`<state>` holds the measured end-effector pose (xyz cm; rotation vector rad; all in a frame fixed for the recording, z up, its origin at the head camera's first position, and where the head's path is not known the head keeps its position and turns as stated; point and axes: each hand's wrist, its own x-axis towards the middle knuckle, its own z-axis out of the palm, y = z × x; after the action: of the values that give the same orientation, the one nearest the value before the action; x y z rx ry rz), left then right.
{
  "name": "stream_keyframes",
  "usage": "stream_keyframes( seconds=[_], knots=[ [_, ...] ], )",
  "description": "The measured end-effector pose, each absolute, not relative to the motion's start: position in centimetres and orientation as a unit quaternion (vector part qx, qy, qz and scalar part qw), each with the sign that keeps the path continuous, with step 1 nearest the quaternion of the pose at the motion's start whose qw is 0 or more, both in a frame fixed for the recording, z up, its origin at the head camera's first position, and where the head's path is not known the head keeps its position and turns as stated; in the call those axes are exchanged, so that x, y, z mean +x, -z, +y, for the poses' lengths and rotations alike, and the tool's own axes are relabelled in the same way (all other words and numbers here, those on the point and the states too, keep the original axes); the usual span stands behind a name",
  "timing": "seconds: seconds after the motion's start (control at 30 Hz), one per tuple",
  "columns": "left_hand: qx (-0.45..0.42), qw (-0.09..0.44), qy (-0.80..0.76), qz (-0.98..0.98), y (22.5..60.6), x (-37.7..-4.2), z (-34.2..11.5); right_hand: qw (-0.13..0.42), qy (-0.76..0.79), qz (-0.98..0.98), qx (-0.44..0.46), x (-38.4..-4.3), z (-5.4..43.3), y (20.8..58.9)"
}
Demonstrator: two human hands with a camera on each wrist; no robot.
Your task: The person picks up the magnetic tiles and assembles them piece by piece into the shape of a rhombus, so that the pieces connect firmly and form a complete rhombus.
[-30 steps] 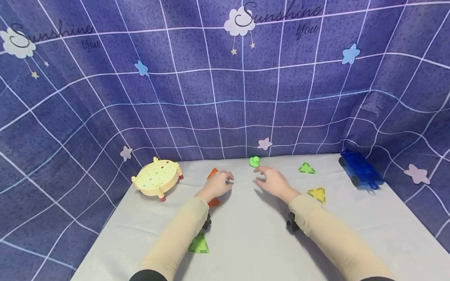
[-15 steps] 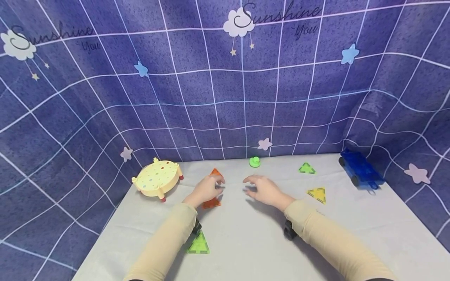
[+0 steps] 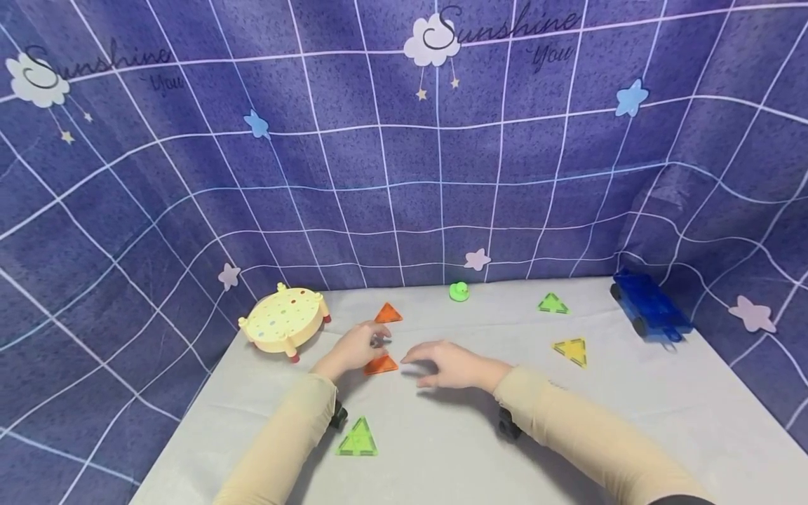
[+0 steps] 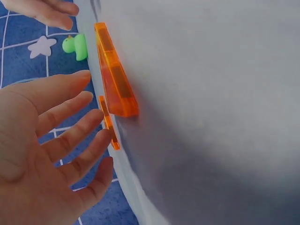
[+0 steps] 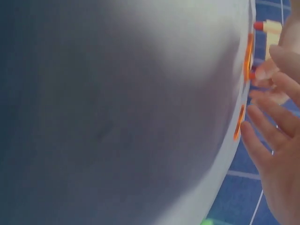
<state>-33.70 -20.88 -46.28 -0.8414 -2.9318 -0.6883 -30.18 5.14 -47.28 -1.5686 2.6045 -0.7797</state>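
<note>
My left hand [image 3: 352,348] hovers by the nearer orange triangle tile [image 3: 381,365], its fingers loosely bent with nothing between them. In the left wrist view, that tile [image 4: 116,77] lies beyond the spread fingers. A farther orange triangle tile [image 3: 388,313] lies behind my left hand. To the right of the nearer tile, my right hand [image 3: 451,366] is held above the cloth, thumb and fingers apart and holding nothing. The right wrist view shows its relaxed fingers [image 5: 267,131] in front of the orange pieces. A green triangle tile [image 3: 358,439] lies beside my left forearm.
A yellow, dotted, round toy with short legs [image 3: 284,320] stands at the left. A green duck [image 3: 459,292] sits at the back. On the right are another green triangle tile [image 3: 553,303], a yellow triangle tile [image 3: 572,351] and a blue wheeled toy [image 3: 650,306]. A curtain [image 3: 404,210] hangs behind.
Both hands have come nearer to the body and to the left, my right hand closing in on the nearer orange tile. The left hand has uncovered the orange tiles. The pieces have not moved.
</note>
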Motion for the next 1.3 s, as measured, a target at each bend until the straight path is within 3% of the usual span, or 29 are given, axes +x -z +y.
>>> stream_keyframes(
  seconds=[0.2, 0.47, 0.8, 1.1, 1.3],
  knots=[
    [-0.264, 0.015, 0.217, -0.940, 47.0, -33.7, -21.9, 0.065, 0.200, 0.802, -0.559, -28.8, 2.8, 47.2],
    [-0.271, -0.016, 0.237, -0.933, 46.9, -32.9, -22.4, 0.084, 0.128, 0.773, -0.616, -27.7, 0.3, 47.3],
    [-0.280, -0.051, 0.256, -0.924, 46.5, -32.2, -22.5, 0.078, 0.074, 0.736, -0.668, -27.0, -1.5, 47.4],
    [-0.278, -0.054, 0.246, -0.927, 46.6, -32.2, -22.4, 0.039, 0.058, 0.746, -0.663, -26.8, -1.9, 47.6],
    [-0.276, -0.059, 0.241, -0.929, 46.7, -32.3, -22.3, 0.056, 0.062, 0.729, -0.679, -26.4, -2.6, 47.4]
  ],
)
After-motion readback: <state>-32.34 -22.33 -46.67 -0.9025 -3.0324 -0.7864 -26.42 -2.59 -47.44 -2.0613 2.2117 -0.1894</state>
